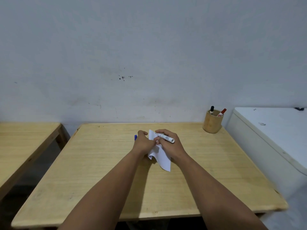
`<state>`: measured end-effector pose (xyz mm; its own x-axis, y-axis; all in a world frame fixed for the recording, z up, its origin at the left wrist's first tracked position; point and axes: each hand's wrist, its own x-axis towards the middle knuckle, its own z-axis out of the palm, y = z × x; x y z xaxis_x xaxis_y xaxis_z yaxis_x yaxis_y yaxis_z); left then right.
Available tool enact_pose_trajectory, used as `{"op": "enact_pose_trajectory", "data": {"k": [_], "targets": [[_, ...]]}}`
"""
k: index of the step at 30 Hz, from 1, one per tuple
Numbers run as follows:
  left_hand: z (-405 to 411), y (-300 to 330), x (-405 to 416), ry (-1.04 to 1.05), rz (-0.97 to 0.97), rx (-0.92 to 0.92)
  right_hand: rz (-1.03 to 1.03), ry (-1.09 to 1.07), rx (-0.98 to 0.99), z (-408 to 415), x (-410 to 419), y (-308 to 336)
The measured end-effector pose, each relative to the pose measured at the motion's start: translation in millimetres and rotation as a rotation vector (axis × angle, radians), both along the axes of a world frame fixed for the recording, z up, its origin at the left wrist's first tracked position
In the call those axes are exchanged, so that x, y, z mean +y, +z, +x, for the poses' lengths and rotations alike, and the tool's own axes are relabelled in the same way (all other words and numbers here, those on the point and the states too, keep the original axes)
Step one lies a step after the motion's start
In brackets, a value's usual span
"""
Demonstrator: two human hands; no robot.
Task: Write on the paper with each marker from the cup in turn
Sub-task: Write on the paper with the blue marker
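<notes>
A white sheet of paper [162, 159] lies curled on the wooden table [99, 171], held between both hands. My right hand [171, 144] grips a white marker [166, 138] with its tip down on the paper. My left hand [142, 142] presses the paper's left side and holds a blue cap [135, 137] that sticks out beyond the knuckles. At the table's far right corner stands a round wooden cup [212, 123] with a black-capped marker [211, 110] and a red-capped marker [222, 112] in it.
A second wooden table [25, 135] stands to the left across a dark gap. A white cabinet [274, 130] sits against the table's right edge. A grey wall rises right behind the table.
</notes>
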<state>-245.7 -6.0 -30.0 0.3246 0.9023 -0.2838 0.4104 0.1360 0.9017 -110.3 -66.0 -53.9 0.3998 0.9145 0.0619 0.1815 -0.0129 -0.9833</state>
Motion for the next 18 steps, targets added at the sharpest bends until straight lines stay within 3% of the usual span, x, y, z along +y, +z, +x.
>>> {"op": "enact_pose_trajectory", "data": {"k": [5, 10, 18], "targets": [[-1.8, -1.2, 5.5, 0.032, -0.107, -0.042, 0.033, -0.063, 0.001, 3.3, -2.6, -0.6], [0.0, 2.2, 2.1, 0.057, -0.055, -0.042, 0.111, -0.233, -0.077, 6.5, -0.7, 4.1], [6.0, 4.9, -2.5, 0.044, 0.018, -0.129, 0.099, -0.314, 0.091, 16.6, 2.9, 10.5]]}}
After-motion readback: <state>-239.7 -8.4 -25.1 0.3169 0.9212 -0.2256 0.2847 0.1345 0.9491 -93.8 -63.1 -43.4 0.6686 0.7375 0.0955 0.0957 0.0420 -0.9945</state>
